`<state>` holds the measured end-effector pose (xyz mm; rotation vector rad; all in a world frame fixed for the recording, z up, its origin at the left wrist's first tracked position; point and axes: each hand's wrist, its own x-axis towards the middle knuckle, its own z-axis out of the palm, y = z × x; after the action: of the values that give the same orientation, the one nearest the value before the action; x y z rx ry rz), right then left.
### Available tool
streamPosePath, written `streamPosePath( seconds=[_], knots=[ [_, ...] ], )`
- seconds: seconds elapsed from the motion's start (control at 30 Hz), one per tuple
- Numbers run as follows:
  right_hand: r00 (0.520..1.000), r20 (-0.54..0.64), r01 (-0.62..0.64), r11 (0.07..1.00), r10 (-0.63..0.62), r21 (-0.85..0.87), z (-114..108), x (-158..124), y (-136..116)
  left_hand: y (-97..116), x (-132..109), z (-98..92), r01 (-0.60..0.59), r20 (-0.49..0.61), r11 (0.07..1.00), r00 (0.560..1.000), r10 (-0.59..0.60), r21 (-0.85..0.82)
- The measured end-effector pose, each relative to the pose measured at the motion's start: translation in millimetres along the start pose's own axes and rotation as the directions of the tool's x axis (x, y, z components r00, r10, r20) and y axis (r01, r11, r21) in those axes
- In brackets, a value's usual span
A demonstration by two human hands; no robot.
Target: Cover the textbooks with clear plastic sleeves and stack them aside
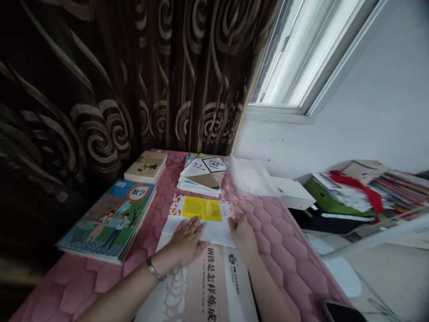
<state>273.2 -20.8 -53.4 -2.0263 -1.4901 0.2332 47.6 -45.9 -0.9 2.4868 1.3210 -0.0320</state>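
An open book [197, 290] lies before me on the pink quilted cover, with large Chinese title characters printed down its page. Across its far end is a white cover flap [214, 233] with a yellow text panel and orange leaf patterns. My left hand [187, 241], with a silver bracelet at the wrist, rests flat on the flap, fingers spread. At the flap's right edge, my right hand [241, 235] has its thumb and fingers closed on the paper.
Left stand a stack of math textbooks [110, 219] and a smaller tan stack [146, 166]. Beyond the flap are more booklets [203, 172] and clear plastic sleeves [251, 174]. A phone-like dark object [343, 311] lies lower right. Cluttered papers [348, 192] sit beside the wall.
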Motion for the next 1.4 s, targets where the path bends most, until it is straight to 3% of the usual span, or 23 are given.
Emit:
streamPosePath(
  seconds=[0.13,0.27,0.37,0.47,0.57,0.77,1.0,1.27,1.4],
  knots=[
    [0.999,0.036,0.030,0.981,-0.024,-0.194,-13,-7,-12,0,1,1.7,0.005,-0.013,1.000,1.000,-0.005,-0.010],
    [0.981,0.084,0.195,0.912,-0.176,-0.361,-26,-15,-31,4,-1,-3.0,0.009,-0.003,1.000,1.000,-0.009,-0.005],
    [0.908,0.271,0.392,0.876,-0.320,-0.279,-28,-20,-40,7,-3,-5.6,0.016,-0.008,1.000,1.000,-0.016,-0.003],
    [0.807,0.462,0.487,0.857,-0.368,-0.169,-23,-24,-40,6,-4,-3.3,0.017,-0.028,1.000,0.999,-0.017,0.006],
    [0.772,0.540,0.482,0.863,-0.336,-0.151,-18,-24,-36,6,0,0.1,0.024,-0.063,1.000,0.998,-0.025,-0.004],
    [0.768,0.555,0.479,0.862,-0.321,-0.164,-17,-23,-35,5,36,-2.1,0.056,-0.008,0.998,0.998,-0.057,-0.033],
    [0.760,0.573,0.467,0.871,-0.306,-0.155,-23,-23,-39,-23,78,-3.2,0.050,-0.106,0.999,0.993,-0.050,-0.004],
    [0.761,0.582,0.440,0.887,-0.286,-0.140,-26,-22,-42,-63,73,-2.8,0.181,-0.171,0.983,0.970,-0.175,0.017],
    [0.739,0.624,0.446,0.879,-0.255,-0.170,-29,-22,-44,-71,66,-3.7,0.240,-0.162,0.970,0.959,-0.232,0.033]
  ],
)
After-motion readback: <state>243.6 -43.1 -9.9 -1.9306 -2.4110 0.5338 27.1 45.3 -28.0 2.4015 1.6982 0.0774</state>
